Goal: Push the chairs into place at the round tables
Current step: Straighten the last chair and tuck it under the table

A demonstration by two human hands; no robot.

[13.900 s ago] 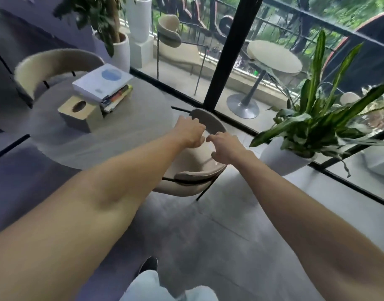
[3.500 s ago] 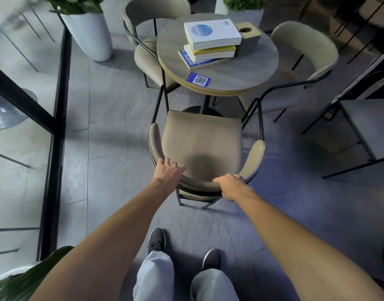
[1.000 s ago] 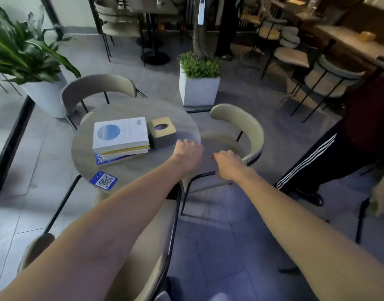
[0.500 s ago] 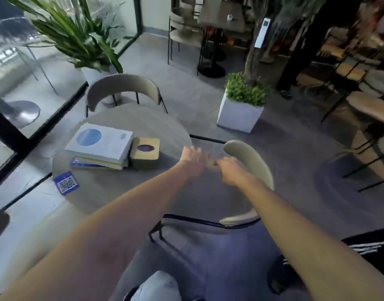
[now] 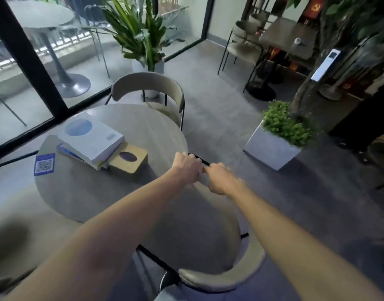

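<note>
both hands (image 5: 205,172) gripping near chair (image 5: 225,276) frame beside round table (image 5: 95,192).

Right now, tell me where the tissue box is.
The tissue box sits on the round table, left of centre in the head view, tucked against the stack of books and just left of the left hand.

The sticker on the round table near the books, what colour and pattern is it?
The sticker is blue with a white QR code square, seen in the head view.

Grey tiled floor (image 5: 219,118), black-framed glass wall (image 5: 25,51), 2 potted plants (image 5: 141,33), daylight outside.
</note>
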